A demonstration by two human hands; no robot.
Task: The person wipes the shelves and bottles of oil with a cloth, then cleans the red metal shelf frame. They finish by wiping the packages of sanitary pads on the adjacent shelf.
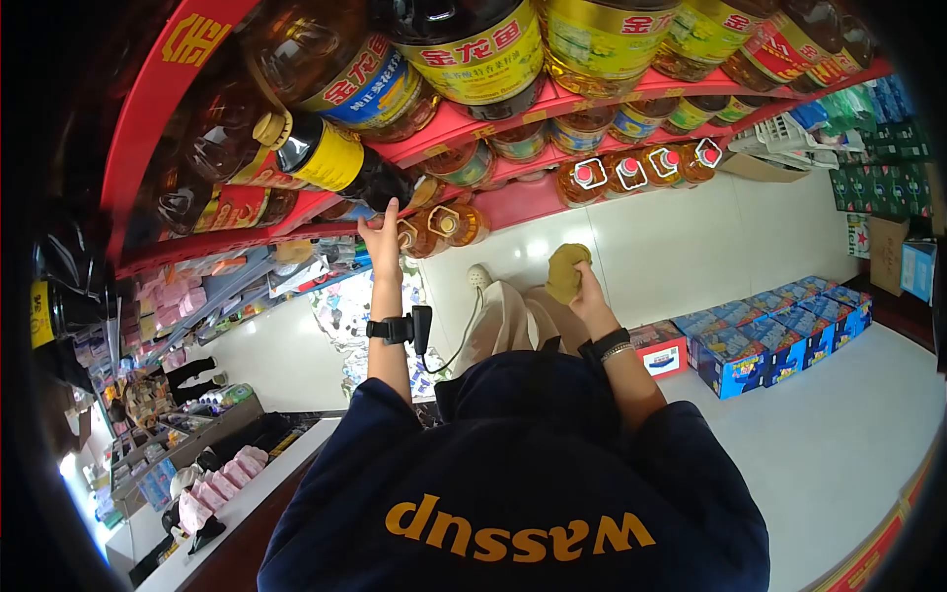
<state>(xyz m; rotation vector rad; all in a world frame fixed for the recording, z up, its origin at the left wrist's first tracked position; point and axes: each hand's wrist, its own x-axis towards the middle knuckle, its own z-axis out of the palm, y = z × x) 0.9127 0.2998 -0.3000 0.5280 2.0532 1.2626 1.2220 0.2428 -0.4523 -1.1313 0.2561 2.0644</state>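
Note:
A dark bottle with a yellow label (335, 161) and a gold cap leans at a slant in front of the red shelf. At its base is my left hand (385, 242), with fingers closed around the lower end, partly hidden behind it. In my right hand (589, 293) is a bunched olive-yellow cloth (566, 271), gripped low in front of my legs. Nearest the left hand, on the lower level, stand jugs of amber oil (460, 225).
Large oil bottles (473, 59) fill the red shelf (444, 138) above. Several red-capped jugs (631, 176) stand farther right. Blue boxes (764, 340) line a white counter (809, 434) at right. Pink packs (222, 483) sit at lower left.

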